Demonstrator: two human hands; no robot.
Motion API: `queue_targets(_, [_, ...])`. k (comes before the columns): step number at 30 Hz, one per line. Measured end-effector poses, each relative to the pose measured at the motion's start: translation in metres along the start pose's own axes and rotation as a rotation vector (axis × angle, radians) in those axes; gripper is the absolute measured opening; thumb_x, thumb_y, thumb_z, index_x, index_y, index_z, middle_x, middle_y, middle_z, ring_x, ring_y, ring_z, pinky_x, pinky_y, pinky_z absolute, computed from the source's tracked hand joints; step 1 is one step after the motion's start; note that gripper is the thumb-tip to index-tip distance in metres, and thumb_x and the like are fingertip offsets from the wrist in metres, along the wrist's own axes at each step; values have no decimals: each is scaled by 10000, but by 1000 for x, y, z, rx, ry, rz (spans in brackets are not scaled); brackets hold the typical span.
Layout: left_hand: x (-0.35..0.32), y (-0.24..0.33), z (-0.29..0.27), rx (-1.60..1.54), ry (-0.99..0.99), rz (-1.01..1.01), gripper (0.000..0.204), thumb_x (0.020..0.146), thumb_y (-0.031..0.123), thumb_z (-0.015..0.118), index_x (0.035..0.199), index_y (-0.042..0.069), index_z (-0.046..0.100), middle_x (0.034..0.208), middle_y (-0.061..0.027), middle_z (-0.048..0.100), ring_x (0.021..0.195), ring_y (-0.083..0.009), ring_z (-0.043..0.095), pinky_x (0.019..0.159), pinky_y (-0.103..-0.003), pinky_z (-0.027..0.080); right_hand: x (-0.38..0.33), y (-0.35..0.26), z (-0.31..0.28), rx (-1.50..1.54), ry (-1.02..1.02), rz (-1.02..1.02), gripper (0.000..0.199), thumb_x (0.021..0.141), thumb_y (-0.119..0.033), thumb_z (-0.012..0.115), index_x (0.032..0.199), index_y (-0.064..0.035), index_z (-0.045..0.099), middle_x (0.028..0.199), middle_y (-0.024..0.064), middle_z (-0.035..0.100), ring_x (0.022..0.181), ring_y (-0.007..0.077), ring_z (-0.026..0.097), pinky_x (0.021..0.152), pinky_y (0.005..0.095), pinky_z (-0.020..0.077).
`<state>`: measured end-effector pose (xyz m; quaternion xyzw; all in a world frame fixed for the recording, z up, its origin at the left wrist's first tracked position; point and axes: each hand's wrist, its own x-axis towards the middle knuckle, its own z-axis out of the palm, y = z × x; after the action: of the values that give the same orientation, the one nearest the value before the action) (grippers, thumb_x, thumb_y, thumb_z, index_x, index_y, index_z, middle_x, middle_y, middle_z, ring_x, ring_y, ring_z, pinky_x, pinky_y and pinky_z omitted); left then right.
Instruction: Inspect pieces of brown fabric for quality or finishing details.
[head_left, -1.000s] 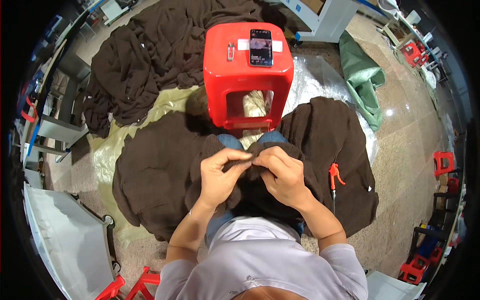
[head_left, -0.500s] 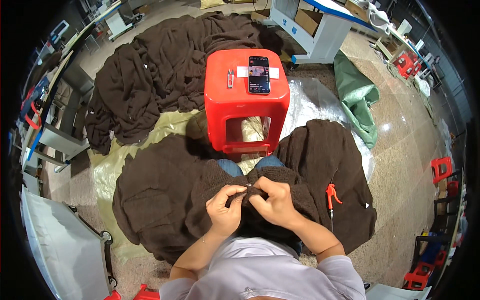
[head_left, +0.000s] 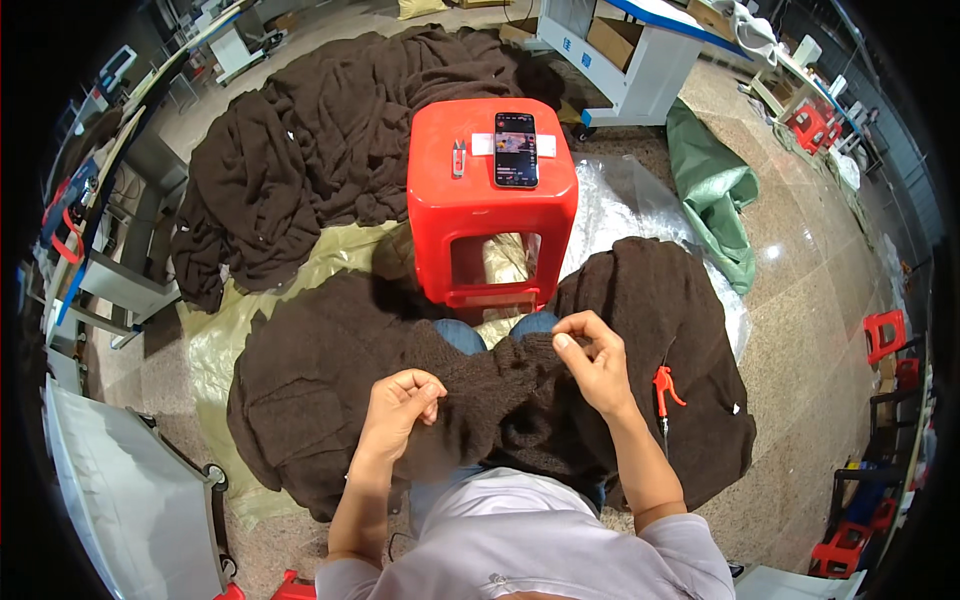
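A dark brown knitted cloth (head_left: pixel 500 385) lies across my lap, gathered between my blue-clad knees. My right hand (head_left: pixel 597 365) pinches the upper right edge of this cloth between thumb and fingers. To the left, my left hand (head_left: pixel 398 408) is raised over the knit with its thumb and fingertips pressed together. Whatever it holds, if anything, is too small to make out. Right of my right forearm, a red-orange air blow gun (head_left: pixel 664 385) rests on another heap of brown knit (head_left: pixel 650 290).
Before my knees stands a red plastic stool (head_left: pixel 480 215) bearing a phone (head_left: pixel 516 150) and small thread snips (head_left: pixel 458 158). A large pile of brown knit (head_left: pixel 310 130) lies behind it to the left. A green sheet (head_left: pixel 710 190) lies at the right, and a white wheeled cabinet (head_left: pixel 130 490) stands near left.
My hands were together pinching the knit at the middle. Now they are apart: the left has moved left off the cloth, the right has moved right and up.
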<state>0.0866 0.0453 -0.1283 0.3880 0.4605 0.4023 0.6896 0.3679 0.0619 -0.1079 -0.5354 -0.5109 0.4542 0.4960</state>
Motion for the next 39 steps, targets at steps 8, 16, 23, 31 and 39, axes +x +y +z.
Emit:
queue_targets(8, [-14,-12,53,1021,19,589,321,770,81,792,1053,52,644,874,-28,642,804,-87,593,651,-230,475,3,-31,19,-49,-11,-220,88,885,-66,687,923,11,667,801,43,595,677,81,569,562,224,433])
queue_targets(16, [-22,31,55,-130,-103,76,94,932,77,657,959,-12,670,849,18,634,769,-28,541,688,-184,431,0,-47,-6,-231,-258,-344,384,815,-211,779,1129,-19,669,994,31,623,839,75,551,619,205,401])
queue_targets(23, [-3,47,73,82,-174,81,102,853,32,737,922,2,669,812,6,642,739,-35,556,658,-184,442,-10,-42,9,16,-551,-362,125,864,-84,703,905,19,645,941,105,646,835,196,615,694,313,477])
queue_targets(31, [6,23,66,-144,-105,70,162,798,-65,730,933,-1,669,913,-28,661,826,-77,615,746,-223,513,-16,-43,17,-159,-369,-246,80,872,-59,674,849,1,626,668,79,587,548,136,541,519,276,412])
queue_targets(39, [2,1,73,-164,56,229,162,819,-107,618,964,-54,668,892,-67,683,786,-84,627,746,-201,506,-27,-33,43,-238,-243,-484,95,864,-41,693,885,-18,603,653,107,603,524,216,598,489,300,447])
